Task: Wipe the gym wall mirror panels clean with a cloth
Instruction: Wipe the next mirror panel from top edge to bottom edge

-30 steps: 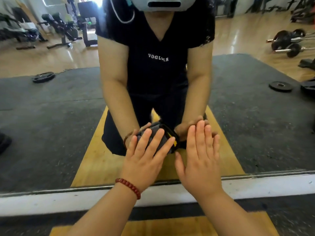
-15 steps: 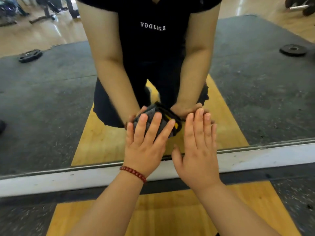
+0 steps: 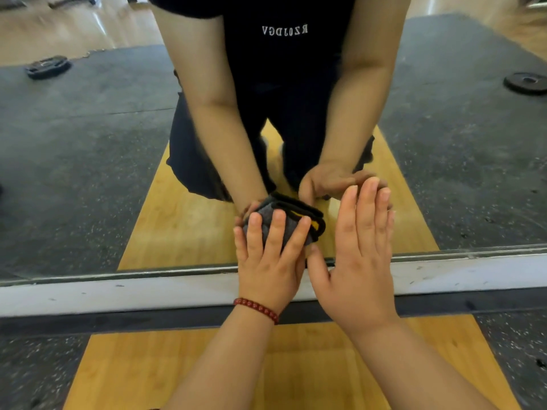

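my left hand [image 3: 270, 261] lies flat with its fingers spread straight over the cloth [image 3: 284, 220], pressing it against the mirror [image 3: 88, 158] low down, just above the frame [image 3: 148, 287] along the bottom edge. nothing is curled round the cloth; it's held only by pressure between my fingers and the glass. my right hand [image 3: 355, 255] is flat too, fingers straight and together, holding nothing, just beside the left, its fingertips at the glass.

to do this stroke well i'd keep the whole folded pad under my fingers, press evenly and run it along just above the frame, overlapping passes so no strip is missed. i'd judge the bare right hand is a risk: where it touches the glass it may leave prints, so i'd brace it on the frame instead.

what i can't make out: whether the right palm touches the glass or only the fingertips do. the cloth's lower part is hidden under my fingers, and what shows above them is partly its reflection, so its fold is hard to read. streaks or smears on the glass are hard to tell from the speckled floor mat [image 3: 74, 119] mirrored in it. the mirror's upper part and sides are cut off.
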The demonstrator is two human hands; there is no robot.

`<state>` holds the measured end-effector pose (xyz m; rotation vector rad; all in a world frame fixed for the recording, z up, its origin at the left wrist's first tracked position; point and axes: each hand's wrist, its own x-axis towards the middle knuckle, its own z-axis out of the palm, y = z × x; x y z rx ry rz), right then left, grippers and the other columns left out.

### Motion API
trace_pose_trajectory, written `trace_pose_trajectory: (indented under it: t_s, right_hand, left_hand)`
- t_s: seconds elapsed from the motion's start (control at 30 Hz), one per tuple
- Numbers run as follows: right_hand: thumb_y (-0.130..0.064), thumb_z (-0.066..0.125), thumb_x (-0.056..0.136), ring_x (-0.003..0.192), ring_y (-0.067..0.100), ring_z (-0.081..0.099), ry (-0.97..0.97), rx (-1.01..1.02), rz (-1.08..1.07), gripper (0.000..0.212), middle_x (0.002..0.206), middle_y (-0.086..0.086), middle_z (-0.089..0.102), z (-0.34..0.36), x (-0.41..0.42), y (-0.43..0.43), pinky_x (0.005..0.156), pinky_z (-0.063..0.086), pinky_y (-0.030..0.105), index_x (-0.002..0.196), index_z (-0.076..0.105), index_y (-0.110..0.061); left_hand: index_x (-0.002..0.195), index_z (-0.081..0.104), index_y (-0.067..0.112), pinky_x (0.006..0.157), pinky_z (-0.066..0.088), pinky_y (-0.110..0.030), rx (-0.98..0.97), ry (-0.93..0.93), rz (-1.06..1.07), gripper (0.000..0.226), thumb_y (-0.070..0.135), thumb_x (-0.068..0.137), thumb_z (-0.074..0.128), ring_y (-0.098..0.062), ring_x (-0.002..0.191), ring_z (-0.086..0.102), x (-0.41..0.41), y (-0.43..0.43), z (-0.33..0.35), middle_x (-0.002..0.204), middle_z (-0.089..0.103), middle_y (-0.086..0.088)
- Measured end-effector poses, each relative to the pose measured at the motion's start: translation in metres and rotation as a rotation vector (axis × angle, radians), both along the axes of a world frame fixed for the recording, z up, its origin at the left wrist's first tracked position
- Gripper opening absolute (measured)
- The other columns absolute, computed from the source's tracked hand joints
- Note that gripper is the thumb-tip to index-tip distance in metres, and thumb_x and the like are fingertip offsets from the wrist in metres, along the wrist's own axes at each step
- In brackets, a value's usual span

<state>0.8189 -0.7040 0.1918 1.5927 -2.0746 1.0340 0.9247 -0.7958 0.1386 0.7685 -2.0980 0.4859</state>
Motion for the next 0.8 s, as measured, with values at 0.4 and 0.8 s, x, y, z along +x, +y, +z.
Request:
trace_pose_trajectory:
  t_s: [0.4, 0.8]
  right_hand:
    - [-0.014, 0.042, 0.098, 0.153, 0.021, 0.007, 0.351, 0.022, 0.322, 0.059, 0.162, 0.000, 0.014, -0.011, -0.005, -0.010, 0.124, 0.011, 0.038, 0.153, 0.020, -0.011]
    - [-0.030, 0.044, 0.104, 0.152, 0.026, -0.011, 0.498, -0.157, 0.080, 0.074, 0.163, 0.013, -0.017, 0.029, 0.040, -0.054, 0.124, -0.003, 0.043, 0.156, 0.001, -0.001]
  left_hand:
    - [0.156, -0.012, 0.014, 0.124, 0.002, -0.042, 0.117, 0.037, -0.139, 0.084, 0.009, 0.094, 0.045, -0.020, 0.152, -0.008, 0.030, 0.005, 0.027, 0.164, -0.015, 0.001]
    - [0.151, 0.020, 0.007, 0.123, 0.002, -0.047, 0.210, 0.105, 0.165, 0.056, 0.028, 0.103, 0.040, -0.037, 0.150, -0.004, 0.115, -0.004, 0.082, 0.156, 0.010, -0.031]
